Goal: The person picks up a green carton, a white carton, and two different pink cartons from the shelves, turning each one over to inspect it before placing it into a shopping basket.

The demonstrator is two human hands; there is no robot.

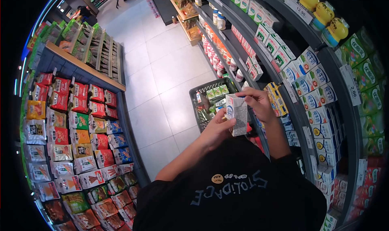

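a small white and blue drink carton (237, 114) is held upright in front of the chest, above the near edge of a dark shopping basket (197, 94). the left hand (216, 129) is closed around the carton's lower left side, with the thumb laid against its front, while the right hand (258, 103) is closed on the top right corner, the fingers curled over the upper edge. the carton's printed side panel is turned towards the camera. the basket is seen just beyond the hands, and several green and white packs are lying in it. the floor (162, 69) is laid with large pale grey tiles and runs as an aisle from near to far through the middle of the scene. on the right, dark curved shelving (283, 40) is stacked with rows of white, blue and green cartons (314, 79), yellow bottles (320, 8) on the top far shelf, and price tags (299, 10) fixed along the shelf edges. on the left, a low display rack (77, 121) is filled with hanging snack packets in red, green, orange and white. a second wooden-edged stand (93, 48) with green packets is set further back on the left. another person (83, 12) is seen at the far left end of the aisle. a black shirt (235, 190) with pale lettering fills the near bottom of the view.
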